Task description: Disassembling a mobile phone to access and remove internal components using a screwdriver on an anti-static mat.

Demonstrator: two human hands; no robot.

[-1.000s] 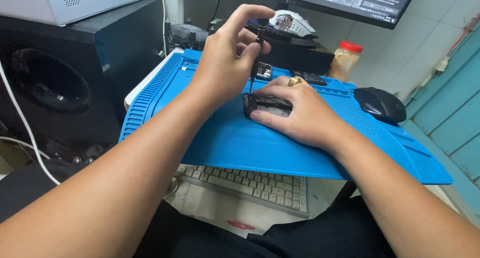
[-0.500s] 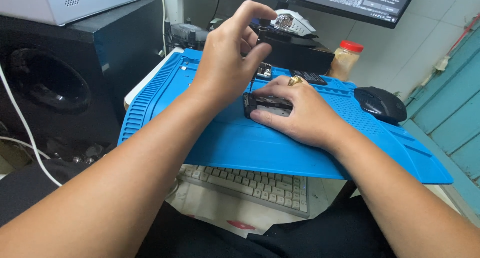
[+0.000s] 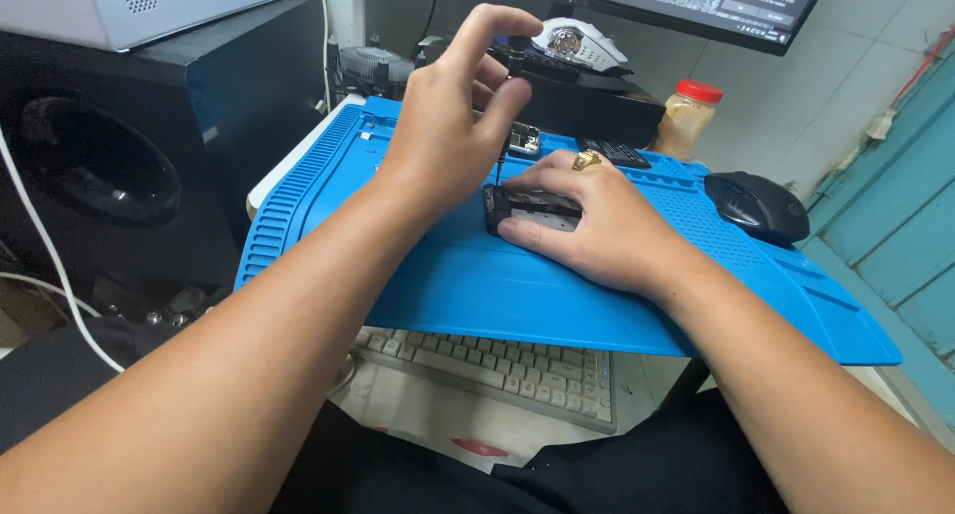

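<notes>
At the centre of the frame, the left hand (image 3: 448, 141) pinches a slim black screwdriver (image 3: 507, 106) between thumb and fingertips, fingers curled close about the handle, the shaft standing nearly upright with its tip down on a small dark opened device (image 3: 527, 207). The right hand (image 3: 597, 225), a gold ring on one finger, lies flat and partly spread over that device, pressing it to the blue work mat (image 3: 477, 285) that covers the bench; the hand grips nothing, it only steadies.

Outward from the hands, a black computer mouse (image 3: 758, 205) sits at the mat's right side, a red-lidded jar (image 3: 688, 118) stands above it at upper right, and a white gaming mouse (image 3: 577, 46) rests on a dark box at top centre beneath a monitor. A pale keyboard (image 3: 497, 365) shows under the mat's near edge at lower centre, and a black speaker (image 3: 99, 166) fills the left.

The risk, by the look of it: the driver tip could slip off a small screw and scratch the exposed parts, should the shaft tilt or the steadying hand shift.

Against the view half a second earlier, the hands and device sit much as they did, with the left fingers turned slightly on the handle.
</notes>
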